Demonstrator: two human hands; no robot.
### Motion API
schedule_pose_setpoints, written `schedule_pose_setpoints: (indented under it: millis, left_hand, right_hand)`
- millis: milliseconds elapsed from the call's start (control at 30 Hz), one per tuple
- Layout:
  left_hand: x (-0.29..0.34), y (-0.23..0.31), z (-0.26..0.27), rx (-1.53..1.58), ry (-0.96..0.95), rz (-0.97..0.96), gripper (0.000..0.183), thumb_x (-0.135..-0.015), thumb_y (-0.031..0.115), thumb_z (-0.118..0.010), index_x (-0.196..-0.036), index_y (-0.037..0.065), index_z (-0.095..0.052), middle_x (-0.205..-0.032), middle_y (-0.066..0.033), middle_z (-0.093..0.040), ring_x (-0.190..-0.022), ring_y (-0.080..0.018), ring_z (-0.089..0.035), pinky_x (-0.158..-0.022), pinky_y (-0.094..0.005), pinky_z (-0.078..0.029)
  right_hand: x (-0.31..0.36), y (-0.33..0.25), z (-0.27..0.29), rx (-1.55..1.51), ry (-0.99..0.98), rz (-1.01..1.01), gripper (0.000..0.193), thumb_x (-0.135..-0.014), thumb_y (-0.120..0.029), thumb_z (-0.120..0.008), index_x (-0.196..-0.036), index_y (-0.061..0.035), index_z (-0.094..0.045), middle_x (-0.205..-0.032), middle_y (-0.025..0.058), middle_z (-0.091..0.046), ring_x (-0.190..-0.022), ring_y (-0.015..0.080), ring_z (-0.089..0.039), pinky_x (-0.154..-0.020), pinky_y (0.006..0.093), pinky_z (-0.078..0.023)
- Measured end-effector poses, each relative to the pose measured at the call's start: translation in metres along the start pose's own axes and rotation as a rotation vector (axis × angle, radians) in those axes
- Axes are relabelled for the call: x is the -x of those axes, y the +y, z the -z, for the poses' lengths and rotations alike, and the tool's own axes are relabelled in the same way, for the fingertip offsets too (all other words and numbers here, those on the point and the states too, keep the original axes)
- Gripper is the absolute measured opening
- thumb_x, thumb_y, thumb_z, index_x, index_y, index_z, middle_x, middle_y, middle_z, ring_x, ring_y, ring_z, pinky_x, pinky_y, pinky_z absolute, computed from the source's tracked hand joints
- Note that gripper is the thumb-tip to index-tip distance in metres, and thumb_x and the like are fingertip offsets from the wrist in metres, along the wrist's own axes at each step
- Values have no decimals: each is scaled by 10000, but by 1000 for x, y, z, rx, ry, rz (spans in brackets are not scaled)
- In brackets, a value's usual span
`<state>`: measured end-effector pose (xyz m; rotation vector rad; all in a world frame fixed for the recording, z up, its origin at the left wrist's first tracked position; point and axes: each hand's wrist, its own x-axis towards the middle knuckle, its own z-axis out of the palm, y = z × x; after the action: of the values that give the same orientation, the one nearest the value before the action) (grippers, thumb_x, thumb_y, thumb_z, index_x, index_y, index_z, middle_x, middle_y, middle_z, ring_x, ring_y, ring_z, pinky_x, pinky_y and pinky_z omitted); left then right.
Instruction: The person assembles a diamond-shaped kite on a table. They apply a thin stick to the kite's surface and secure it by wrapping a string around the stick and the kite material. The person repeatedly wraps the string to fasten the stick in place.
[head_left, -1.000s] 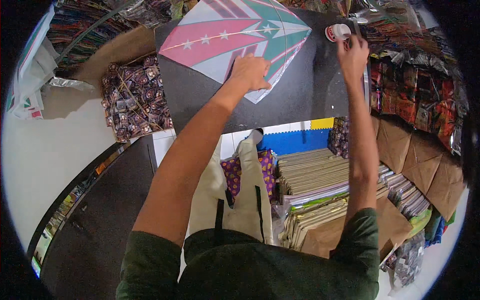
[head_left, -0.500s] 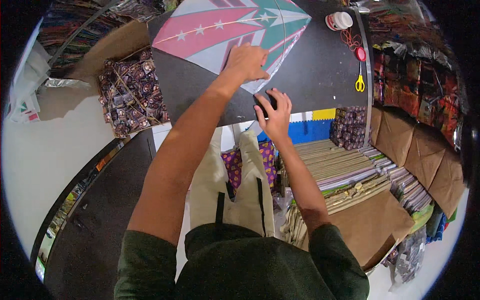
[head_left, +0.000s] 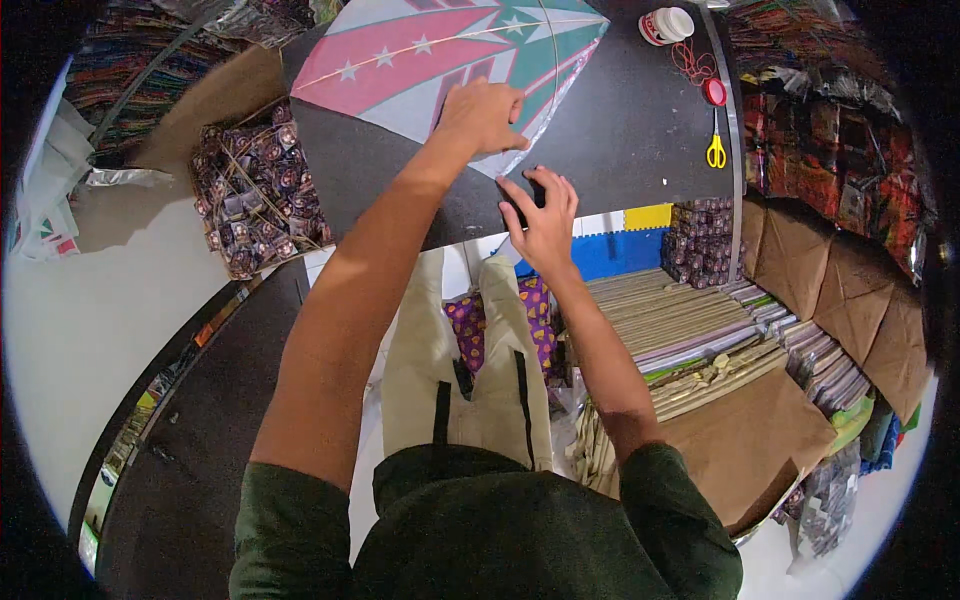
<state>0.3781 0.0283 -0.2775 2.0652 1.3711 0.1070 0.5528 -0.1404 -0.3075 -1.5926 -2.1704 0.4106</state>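
Observation:
A paper kite in red, white and green with white stars lies on the dark table, its top cut off by the picture's edge. Thin spars cross it, one straight and one bowed. My left hand rests on the lower part of the kite, thumb apart from the bent fingers, near the shiny folded edge. Beside the kite's near corner is my right hand, its fingers spread and the index fingertip at that corner. Nothing shows inside the right hand.
On the table's right side are a white jar, tangled orange string, a small red round object and yellow-handled scissors. A carton of small packets stands left. Bundled sticks and cardboard lie at lower right.
The view has shifted slightly, so the table and its things appear a little higher and further left. Both hands stay at the kite's near corner with almost the same pose.

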Motion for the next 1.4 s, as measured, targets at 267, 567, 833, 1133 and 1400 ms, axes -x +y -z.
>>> schedule_pose_setpoints:
  millis: [267,567,833,1133,1400]
  left_hand:
    - [-1,-2,-1,-18,6,-10,487,-702,473,-933,-890,136,-637,-968,-87,-743,-1064,-363,-673,-848,-525,-518]
    - [-1,-1,0,-25,-12,-9,487,-706,479,-934,-904,136,-651,-982,-86,-744,-1063,-374,-678,-857,-548,-516]
    - [-2,1,1,-31,-28,13,492,-711,484,-931,-917,131,-658,-1002,-87,-747,-1095,-370,-670,-876,-544,-518]
    - [-2,-1,-1,-53,-19,-4,488,-716,486,-930,-905,130,-656,-1019,-81,-747,-1084,-371,-669,-868,-533,-523]
    - [-6,-1,-1,-19,-53,35,474,-681,464,-939,-905,142,-673,-1009,-53,-755,-1135,-341,-672,-922,-564,-498]
  right_hand:
    - [-2,0,-1,-137,45,-77,421,-927,-280,-792,-1341,-227,-737,-1330,112,-612,-1370,351,-522,-1191,577,-340]
    - [-2,-3,1,-57,14,-35,410,-942,-311,-775,-1346,-254,-738,-1333,113,-598,-1369,354,-513,-1194,575,-330]
    - [-1,1,-2,-163,66,-91,413,-933,-303,-778,-1335,-220,-736,-1336,109,-592,-1346,357,-515,-1180,559,-337]
    - [-6,-7,5,-72,32,-53,410,-938,-310,-772,-1334,-205,-744,-1346,118,-594,-1335,362,-508,-1160,549,-343]
    - [-5,-3,4,-190,33,-122,413,-937,-368,-772,-1331,-246,-751,-1367,113,-593,-1361,368,-483,-1166,557,-327]
